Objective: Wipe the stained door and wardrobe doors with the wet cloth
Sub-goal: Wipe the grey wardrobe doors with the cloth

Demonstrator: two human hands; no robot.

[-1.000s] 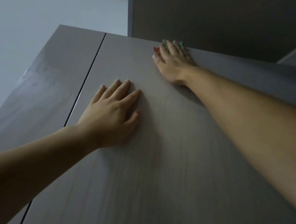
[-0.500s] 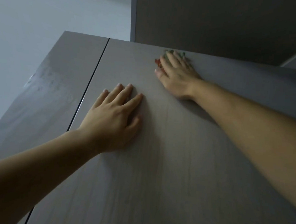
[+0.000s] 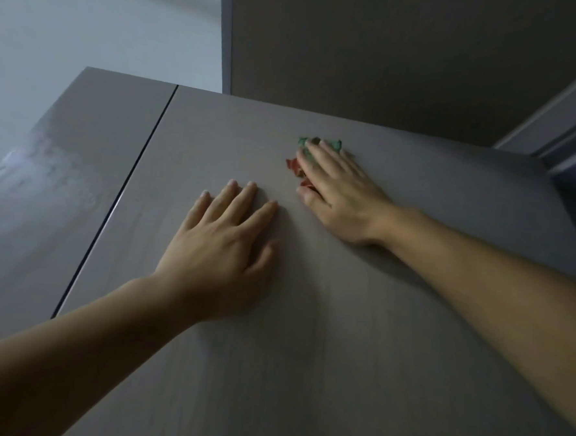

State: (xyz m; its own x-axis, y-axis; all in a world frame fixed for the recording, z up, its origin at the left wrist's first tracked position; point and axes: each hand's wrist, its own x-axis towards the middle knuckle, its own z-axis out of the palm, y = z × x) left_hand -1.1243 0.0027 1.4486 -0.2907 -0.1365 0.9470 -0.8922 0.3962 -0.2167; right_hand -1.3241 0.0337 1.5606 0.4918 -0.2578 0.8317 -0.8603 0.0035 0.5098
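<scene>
Head view, dim, looking up along the wardrobe front. Most of the frame filled by the right wardrobe door [image 3: 339,355], pale wood grain, with the left wardrobe door [image 3: 61,204] beside it across a thin dark gap [image 3: 126,187]. Flat on the right wardrobe door, the left hand [image 3: 221,244], fingers straight and slightly spread, holding nothing. Further up the same door, near its top edge, the right hand [image 3: 342,194], pressing the cloth [image 3: 318,143] against the surface, fingers stretched out over it rather than curled round it, as far as can be made out in this light. Most of the cloth hidden under the palm (green bits showing past the fingertips, red bits beside the index finger and thumb). Both hands near each other, not touching. Cloudy smears [image 3: 30,165] on the left wardrobe door, towards its outer edge. Beyond the wardrobe top, a pale wall [image 3: 89,20] at left and a darker panel [image 3: 391,49] at right.
</scene>
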